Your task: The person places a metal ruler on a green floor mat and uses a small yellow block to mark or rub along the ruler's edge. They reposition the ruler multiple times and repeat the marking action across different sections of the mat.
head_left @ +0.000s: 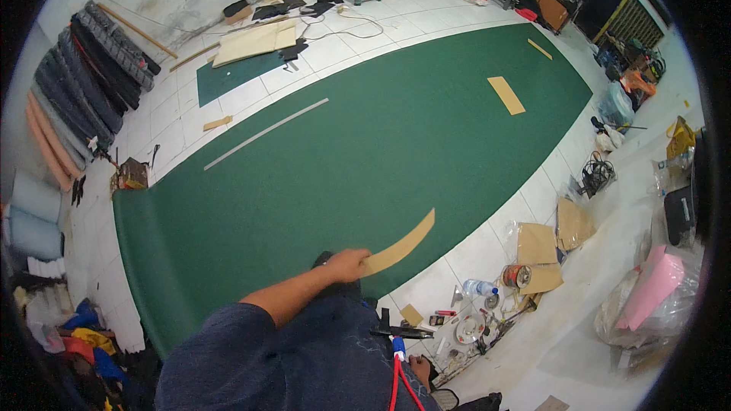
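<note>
Curved tan strip [403, 248] is gripped by the left hand [348, 265], over the green sheet [320, 183], near right; positioning seems in hand, steady aim called for; the right hand's [419, 370] grip can't be told.

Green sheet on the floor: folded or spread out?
Mostly spread out: the green sheet lies flat across the white floor tiles, its left end apparently rolled.
</note>
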Tool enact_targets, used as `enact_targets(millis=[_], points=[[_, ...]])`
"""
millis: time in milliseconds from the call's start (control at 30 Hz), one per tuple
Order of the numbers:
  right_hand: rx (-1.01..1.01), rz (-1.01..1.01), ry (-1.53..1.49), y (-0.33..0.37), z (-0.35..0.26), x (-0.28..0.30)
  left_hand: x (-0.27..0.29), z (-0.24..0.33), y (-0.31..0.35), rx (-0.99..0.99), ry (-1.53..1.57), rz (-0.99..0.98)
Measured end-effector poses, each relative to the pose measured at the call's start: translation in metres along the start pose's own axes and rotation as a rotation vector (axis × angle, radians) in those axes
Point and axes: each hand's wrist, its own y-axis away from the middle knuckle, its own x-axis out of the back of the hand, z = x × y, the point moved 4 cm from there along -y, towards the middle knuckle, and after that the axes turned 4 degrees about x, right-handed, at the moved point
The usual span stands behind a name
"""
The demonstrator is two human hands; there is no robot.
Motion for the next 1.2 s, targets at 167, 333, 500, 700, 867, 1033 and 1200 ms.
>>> enact_targets(millis=[167,333,500,700,867,1033,1200], points=[[-0.003,0.010,0.032,0.026,-0.036,0.008,0.013,-0.024,0.005,-0.052,-0.009,-0.045],[-0.023,0.061,0.189,0.012,-0.055,0.004,0.057,-0.058,0.014,-0.025,-0.004,-0.038],[-0.066,-0.019,-0.084,0.019,-0.157,-0.043,0.116,-0.127,0.029,-0.007,0.053,0.001],[0.209,-0.085,0.011,-0.024,-0.229,-0.137,0.179,-0.201,0.040,0.035,0.134,0.028],[0.231,-0.195,0.090,0.011,-0.340,-0.211,0.199,-0.258,0.046,0.151,0.279,0.024],[0.316,-0.180,0.163,-0.013,-0.328,-0.231,0.201,-0.301,0.033,0.161,0.326,0.136],[0.171,-0.075,0.310,-0.013,-0.331,-0.225,0.217,-0.318,0.031,0.243,0.417,0.057]])
